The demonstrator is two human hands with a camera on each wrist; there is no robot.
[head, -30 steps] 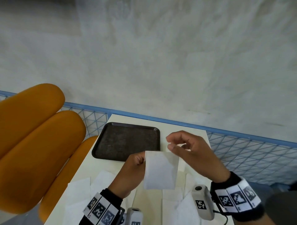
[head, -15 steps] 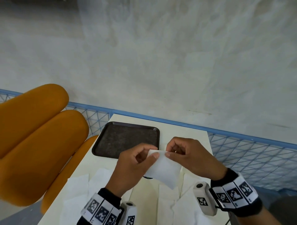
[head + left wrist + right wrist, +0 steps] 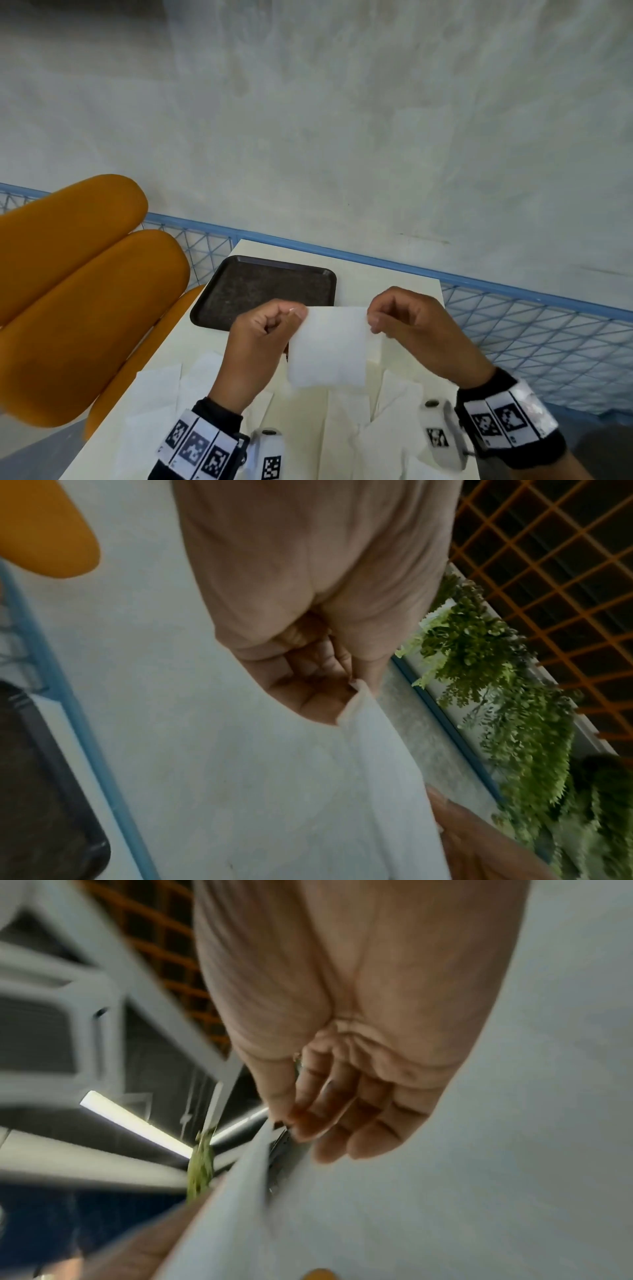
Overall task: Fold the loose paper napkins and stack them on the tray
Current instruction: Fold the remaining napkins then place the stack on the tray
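Observation:
A white paper napkin (image 3: 330,346) hangs in the air above the table, held by its two top corners. My left hand (image 3: 255,337) pinches the top left corner and my right hand (image 3: 416,329) pinches the top right one. The left wrist view shows the napkin (image 3: 377,764) edge-on, caught between my left hand's (image 3: 329,685) thumb and fingers. In the right wrist view my right hand (image 3: 308,1118) pinches the napkin (image 3: 246,1177) at its edge. Behind the hands a dark tray (image 3: 253,291) lies bare on the table. Several loose napkins (image 3: 154,394) lie flat near me.
The cream table (image 3: 376,281) is narrow, with a blue wire-mesh fence (image 3: 531,329) behind and to its right. Orange padded seat backs (image 3: 75,291) stand close on the left. Wrist bands with black-and-white markers (image 3: 507,421) sit on both arms.
The hands drew apart from a close pinch at the middle. The napkin, which hung crumpled from one point, now spreads flat between the two pinched corners.

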